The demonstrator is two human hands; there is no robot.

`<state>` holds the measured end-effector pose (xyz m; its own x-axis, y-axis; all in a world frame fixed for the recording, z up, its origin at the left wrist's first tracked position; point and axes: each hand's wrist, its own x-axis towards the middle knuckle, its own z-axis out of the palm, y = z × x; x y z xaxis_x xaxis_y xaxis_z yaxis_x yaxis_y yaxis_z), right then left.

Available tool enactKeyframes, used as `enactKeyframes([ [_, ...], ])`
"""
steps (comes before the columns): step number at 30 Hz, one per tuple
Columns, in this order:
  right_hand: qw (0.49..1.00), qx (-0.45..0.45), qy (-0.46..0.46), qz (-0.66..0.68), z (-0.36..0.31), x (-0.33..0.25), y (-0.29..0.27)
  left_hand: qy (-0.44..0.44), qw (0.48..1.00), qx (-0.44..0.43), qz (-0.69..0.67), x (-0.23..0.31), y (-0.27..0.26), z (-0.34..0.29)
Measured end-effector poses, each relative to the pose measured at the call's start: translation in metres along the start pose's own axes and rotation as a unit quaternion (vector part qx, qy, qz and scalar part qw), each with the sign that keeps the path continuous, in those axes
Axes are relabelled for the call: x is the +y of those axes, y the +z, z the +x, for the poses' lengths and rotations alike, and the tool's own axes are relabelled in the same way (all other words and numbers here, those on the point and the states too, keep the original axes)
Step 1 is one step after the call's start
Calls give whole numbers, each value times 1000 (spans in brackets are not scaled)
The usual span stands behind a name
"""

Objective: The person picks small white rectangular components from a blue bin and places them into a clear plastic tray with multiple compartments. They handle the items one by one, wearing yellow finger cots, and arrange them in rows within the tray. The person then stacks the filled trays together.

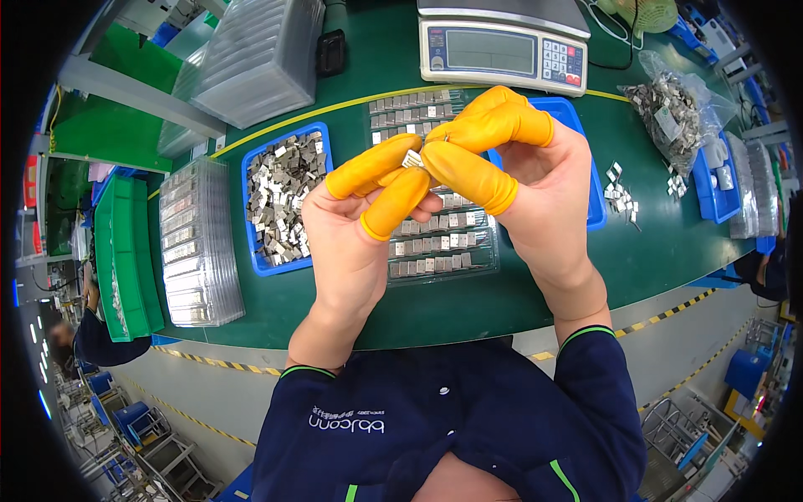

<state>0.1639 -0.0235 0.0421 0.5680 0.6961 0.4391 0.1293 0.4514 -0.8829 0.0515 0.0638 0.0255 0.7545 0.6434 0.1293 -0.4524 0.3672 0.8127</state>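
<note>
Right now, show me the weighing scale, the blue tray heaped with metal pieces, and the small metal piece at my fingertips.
Weighing scale [491, 52]: head view, on its grey display.
Blue tray [284, 269]: head view, on its near rim.
Small metal piece [411, 159]: head view, on its pale face.

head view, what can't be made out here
In the head view:
Part of the held piece: covered by fingers of the left hand.
Blue tray behind the right hand: partly hidden by it.
Middle clear tray: partly behind both hands.
Scale pan: cut off by the top edge.
</note>
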Motion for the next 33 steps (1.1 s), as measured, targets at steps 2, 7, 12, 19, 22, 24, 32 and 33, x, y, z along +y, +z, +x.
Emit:
enactKeyframes([
  [2,1000,-3,-2,-5,0,0,-1,0,1000,1,-1,0,0,0],
  [7,994,-5,-53,-91,-1,-2,1,25,999,15,21,5,1,-4],
  [12,918,29,-238,-316,-6,-15,17,31,998,38,47,21,-11,-22],
  [19,833,-157,-244,-471,-51,6,27,-61,989,55,121,5,-47,-69],
  [22,856,-160,-167,-462,-83,18,24,-179,978,23,101,-4,-58,-90],
  [24,884,-151,-90,-433,-103,28,18,-237,968,0,79,-9,-68,-102],
  [32,931,175,231,-221,-151,38,-1,58,725,183,662,0,-155,-75],
  [33,932,167,234,-221,-151,39,-2,76,690,168,700,2,-162,-70],
])
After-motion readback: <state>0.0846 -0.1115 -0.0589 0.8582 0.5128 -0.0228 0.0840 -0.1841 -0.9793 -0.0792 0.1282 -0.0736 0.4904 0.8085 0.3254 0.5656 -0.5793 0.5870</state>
